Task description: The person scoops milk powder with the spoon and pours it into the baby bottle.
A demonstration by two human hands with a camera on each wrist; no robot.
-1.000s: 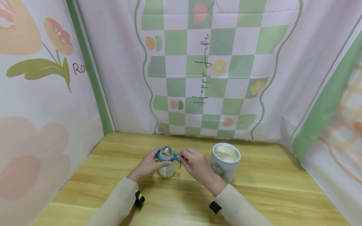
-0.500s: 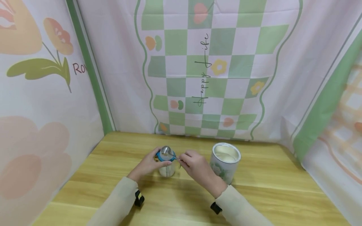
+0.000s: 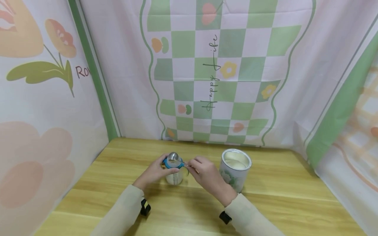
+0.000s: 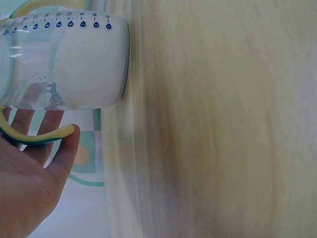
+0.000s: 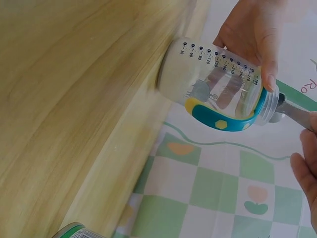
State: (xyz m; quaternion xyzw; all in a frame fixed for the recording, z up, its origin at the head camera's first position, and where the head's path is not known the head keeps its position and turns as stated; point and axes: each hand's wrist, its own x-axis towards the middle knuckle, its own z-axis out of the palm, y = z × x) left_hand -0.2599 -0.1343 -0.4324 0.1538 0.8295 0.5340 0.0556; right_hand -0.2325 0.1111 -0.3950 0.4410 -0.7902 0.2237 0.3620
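Observation:
A clear baby bottle [image 3: 175,179] with a blue-and-yellow handle ring stands upright on the table, its mouth uncovered. Whitish contents fill its lower part, plain in the left wrist view on the bottle [image 4: 84,67]. My left hand [image 3: 156,172] grips it round the collar, with the thumb in front and a finger touching one handle. My right hand [image 3: 206,173] pinches the handle of a metal spoon [image 3: 173,156], whose round bowl is over the bottle's mouth. In the right wrist view, the spoon [image 5: 297,115] meets the bottle's rim. What the bowl holds is hidden.
An open can [image 3: 234,178] of cream-coloured powder stands to the right, close to my right forearm. The wooden table [image 3: 189,209] meets a patterned cloth [image 3: 206,91] at its back edge. Similar cloths hang at both sides.
The spoon's bowl has shifted very slightly left over the bottle's mouth, with its handle and the right fingers moving a little. The left hand, bottle and can stay in place.

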